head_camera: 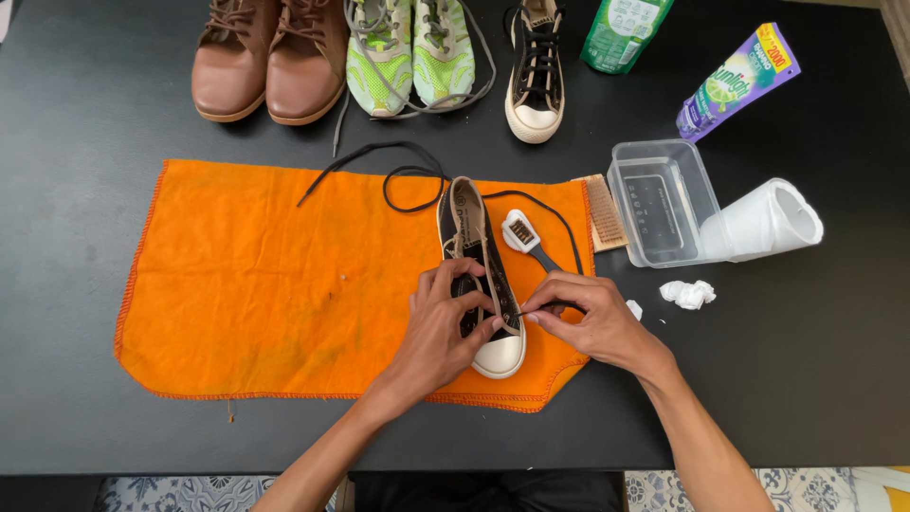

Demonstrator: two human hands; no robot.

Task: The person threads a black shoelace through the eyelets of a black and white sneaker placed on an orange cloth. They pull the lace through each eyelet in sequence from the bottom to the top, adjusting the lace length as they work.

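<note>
The left hand (pixel 445 318) steadied a black canvas shoe (pixel 482 284) on the orange cloth (pixel 265 284); the right hand (pixel 588 318) pinched its black lace (pixel 417 175) (mostly unthreaded, trailing beyond the hands). Lacing appeared barely begun near the toe.

One head-worn camera looks steeply down, close over the black table (pixel 85 284).

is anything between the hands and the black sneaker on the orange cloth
Nothing visible. The left hand rests directly on the black sneaker, over its lacing. The right hand pinches the black lace right beside the sneaker. A small brush lies alongside on the orange cloth, clear of both hands.
</note>
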